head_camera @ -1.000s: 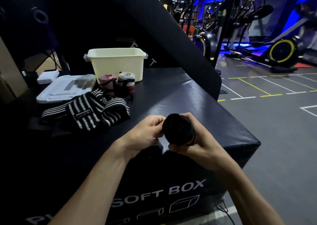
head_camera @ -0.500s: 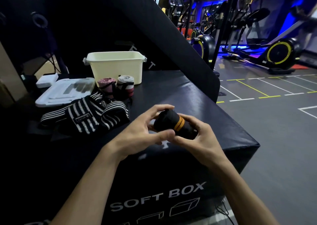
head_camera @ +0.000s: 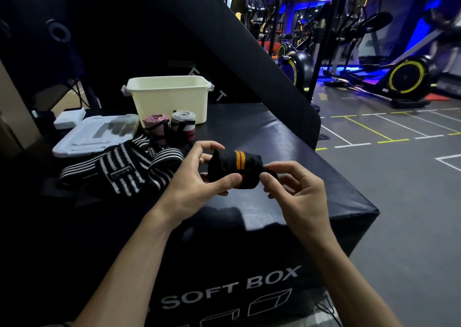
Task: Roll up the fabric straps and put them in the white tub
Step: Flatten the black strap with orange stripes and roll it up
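A rolled black strap with orange stripes (head_camera: 233,169) is held above the black soft box (head_camera: 287,152). My left hand (head_camera: 197,179) grips the roll between thumb and fingers. My right hand (head_camera: 294,189) pinches the roll's loose end at its right side. The white tub (head_camera: 172,99) stands at the back of the box. In front of it stand a pink rolled strap (head_camera: 154,126) and a grey rolled strap (head_camera: 183,123). Unrolled black-and-white striped straps (head_camera: 124,169) lie in a heap to the left.
The tub's white lid (head_camera: 94,134) lies left of the tub, with a small white box (head_camera: 71,117) behind it. A black slanted pad (head_camera: 249,52) rises behind the soft box. Gym machines (head_camera: 399,74) stand on the floor to the right.
The roll has turned from end-on to sideways, showing its orange stripes. My left hand now grips its body and my right hand has shifted to pinch the end.
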The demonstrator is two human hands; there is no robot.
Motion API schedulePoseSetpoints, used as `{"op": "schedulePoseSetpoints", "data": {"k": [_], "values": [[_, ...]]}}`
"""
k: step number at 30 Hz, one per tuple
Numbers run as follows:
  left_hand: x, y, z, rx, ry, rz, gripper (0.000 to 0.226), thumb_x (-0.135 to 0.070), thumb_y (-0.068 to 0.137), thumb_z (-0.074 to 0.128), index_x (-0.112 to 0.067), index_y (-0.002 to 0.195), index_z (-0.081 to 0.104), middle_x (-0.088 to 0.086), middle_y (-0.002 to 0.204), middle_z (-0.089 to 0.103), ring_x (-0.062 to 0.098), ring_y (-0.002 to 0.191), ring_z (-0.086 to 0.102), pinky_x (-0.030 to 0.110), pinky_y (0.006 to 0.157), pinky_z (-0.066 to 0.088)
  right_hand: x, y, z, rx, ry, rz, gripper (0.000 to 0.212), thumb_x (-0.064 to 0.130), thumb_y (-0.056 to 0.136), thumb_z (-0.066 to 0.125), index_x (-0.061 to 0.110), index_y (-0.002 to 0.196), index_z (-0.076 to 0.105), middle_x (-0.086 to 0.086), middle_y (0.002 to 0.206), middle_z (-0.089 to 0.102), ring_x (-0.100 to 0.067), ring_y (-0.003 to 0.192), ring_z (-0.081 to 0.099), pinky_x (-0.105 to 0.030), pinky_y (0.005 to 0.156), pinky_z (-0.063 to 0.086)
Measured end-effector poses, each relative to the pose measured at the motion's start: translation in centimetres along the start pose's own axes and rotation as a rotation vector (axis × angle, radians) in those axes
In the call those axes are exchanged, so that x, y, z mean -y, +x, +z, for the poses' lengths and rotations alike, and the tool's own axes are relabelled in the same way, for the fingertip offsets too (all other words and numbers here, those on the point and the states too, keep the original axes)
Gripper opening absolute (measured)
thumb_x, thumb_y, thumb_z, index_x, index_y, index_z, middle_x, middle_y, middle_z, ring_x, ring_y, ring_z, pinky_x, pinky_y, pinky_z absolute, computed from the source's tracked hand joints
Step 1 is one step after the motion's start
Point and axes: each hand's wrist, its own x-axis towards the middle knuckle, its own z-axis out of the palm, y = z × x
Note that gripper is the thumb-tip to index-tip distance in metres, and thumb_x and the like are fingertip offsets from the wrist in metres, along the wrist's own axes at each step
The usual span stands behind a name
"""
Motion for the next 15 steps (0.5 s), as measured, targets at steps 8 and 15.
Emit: {"op": "schedulePoseSetpoints", "data": {"k": [8,15], "values": [[0.60,0.23,0.14,-0.019,0.059,0.036,0.065,-0.033,0.069,0.095,-0.032,0.121,0.055,0.013,0.118,0.059,0.030,0.080,0.076,0.039,0.068,0.063,-0.33,0.02,0.30,-0.128,-0.246,-0.077,0.023,0.018,0.084,0.082,0.020,0.101,0.067,0.009,0.085,0.069,-0.011,0.072,0.070,-0.031,0.062,0.059],[0.60,0.31,-0.09,0.002,0.081,0.036,0.070,-0.043,0.063,0.091,-0.037,0.122,0.053,0.009,0.119,0.060,0.029,0.084,0.075,0.042,0.078,0.063,-0.85,0.50,-0.16,-0.124,-0.192,-0.038,0.011,0.017,0.088,0.078,0.018,0.099,0.076,0.004,0.099,0.071,-0.014,0.086,0.071,-0.041,0.070,0.061]]}}
